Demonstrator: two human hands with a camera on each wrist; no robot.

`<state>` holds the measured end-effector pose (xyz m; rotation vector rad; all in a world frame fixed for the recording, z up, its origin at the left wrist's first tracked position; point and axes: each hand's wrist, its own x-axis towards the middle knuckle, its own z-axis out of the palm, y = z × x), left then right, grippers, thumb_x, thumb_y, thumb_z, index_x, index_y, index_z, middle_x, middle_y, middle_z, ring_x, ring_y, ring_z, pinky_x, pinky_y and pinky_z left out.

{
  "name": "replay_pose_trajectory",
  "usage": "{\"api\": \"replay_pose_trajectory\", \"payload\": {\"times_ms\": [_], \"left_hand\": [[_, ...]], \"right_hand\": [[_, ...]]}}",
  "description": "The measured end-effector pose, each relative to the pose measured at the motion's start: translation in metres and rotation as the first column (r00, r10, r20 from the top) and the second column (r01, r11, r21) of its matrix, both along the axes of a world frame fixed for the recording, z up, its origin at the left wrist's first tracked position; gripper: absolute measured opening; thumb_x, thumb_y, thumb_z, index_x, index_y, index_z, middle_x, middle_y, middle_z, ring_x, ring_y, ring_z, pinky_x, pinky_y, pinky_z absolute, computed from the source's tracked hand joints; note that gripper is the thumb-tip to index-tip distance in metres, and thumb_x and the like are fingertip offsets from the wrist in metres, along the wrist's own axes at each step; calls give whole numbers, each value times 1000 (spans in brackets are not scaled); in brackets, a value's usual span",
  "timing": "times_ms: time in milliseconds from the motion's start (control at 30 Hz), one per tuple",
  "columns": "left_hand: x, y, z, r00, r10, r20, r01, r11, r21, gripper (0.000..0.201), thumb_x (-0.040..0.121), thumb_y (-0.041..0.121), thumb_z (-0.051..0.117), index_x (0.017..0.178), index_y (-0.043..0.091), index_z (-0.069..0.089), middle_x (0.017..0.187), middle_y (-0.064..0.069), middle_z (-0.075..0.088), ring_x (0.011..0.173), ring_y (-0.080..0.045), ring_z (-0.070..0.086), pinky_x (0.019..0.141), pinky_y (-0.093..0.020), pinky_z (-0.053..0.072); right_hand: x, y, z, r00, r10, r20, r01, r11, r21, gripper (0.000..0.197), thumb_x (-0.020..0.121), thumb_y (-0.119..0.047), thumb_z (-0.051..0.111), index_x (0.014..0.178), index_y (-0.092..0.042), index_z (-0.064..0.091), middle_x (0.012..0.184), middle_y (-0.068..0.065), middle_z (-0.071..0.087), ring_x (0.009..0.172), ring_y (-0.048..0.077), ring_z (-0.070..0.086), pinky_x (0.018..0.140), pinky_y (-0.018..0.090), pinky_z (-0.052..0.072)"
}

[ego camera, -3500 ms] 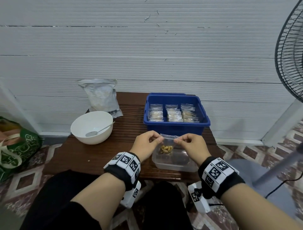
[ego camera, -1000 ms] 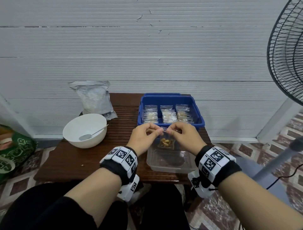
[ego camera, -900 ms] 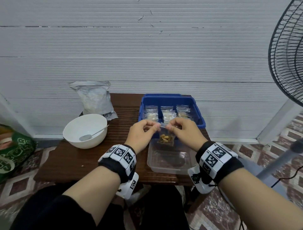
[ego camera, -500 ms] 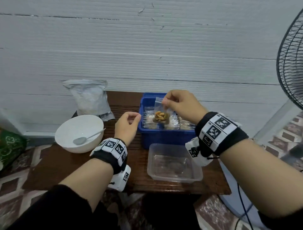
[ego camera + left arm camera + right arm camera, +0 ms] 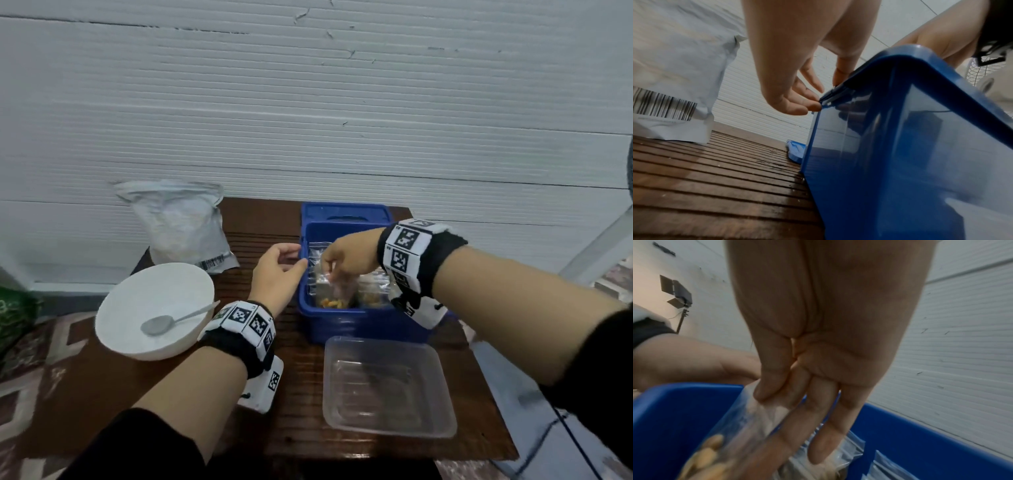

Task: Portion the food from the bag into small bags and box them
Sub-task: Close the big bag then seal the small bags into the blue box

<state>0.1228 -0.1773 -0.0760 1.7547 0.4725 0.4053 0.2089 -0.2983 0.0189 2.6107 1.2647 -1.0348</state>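
Wooden table (image 5: pixel 113 394): your R hand (image 5: pixel 346 260) is pinching small bag (image 5: pixel 329 291) upright over blue box (image 5: pixel 359 325) w/ L hand (image 5: pixel 274 274) relaxing, unclenched, beside its rim.

You won't find a readable word or number anywhere here. The nearest thing is a barcode (image 5: pixel 663 105) printed on the lower edge of the grey food bag (image 5: pixel 181 226), at the left edge of the left wrist view; a line of fine print runs under its bars, too blurred to make out. The black-and-white square coded markers on your wristbands (image 5: pixel 407 246) are patterns only, with no letters you can read.
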Motion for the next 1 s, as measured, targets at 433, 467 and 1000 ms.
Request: {"api": "replay_pose_trajectory", "payload": {"times_ms": [433, 467, 1000], "left_hand": [[4, 7, -4, 999, -33, 25, 35, 995, -91, 28, 88, 12, 67, 113, 19, 56, 104, 5, 60, 83, -3, 59, 63, -7, 49], [4, 7, -4, 999, -32, 26, 35, 995, -95, 28, 88, 13, 67, 112, 20, 55, 104, 6, 59, 83, -3, 59, 63, -7, 49], [26, 27, 13, 998, 20, -65, -18, 999, 38, 15, 90, 24, 64, 104, 19, 60, 99, 6, 62, 91, -6, 59, 72, -12, 42]], "right_hand": [[8, 30, -25, 989, 0, -147, -30, 980, -196, 19, 95, -4, 47, 108, -12, 57, 112, 15, 65, 71, 15, 62, 66, 27, 51], [8, 29, -25, 987, -2, -160, -28, 982, -188, 16, 94, -5, 50, 105, -13, 58, 111, 15, 66, 70, 14, 63, 70, 29, 52], [50, -12, 28, 965, -233, -122, 251, 955, 160, 14, 97, -26, 54, 100, -14, 60, 85, 1, 71, 67, 12, 67, 60, 23, 52]]}}
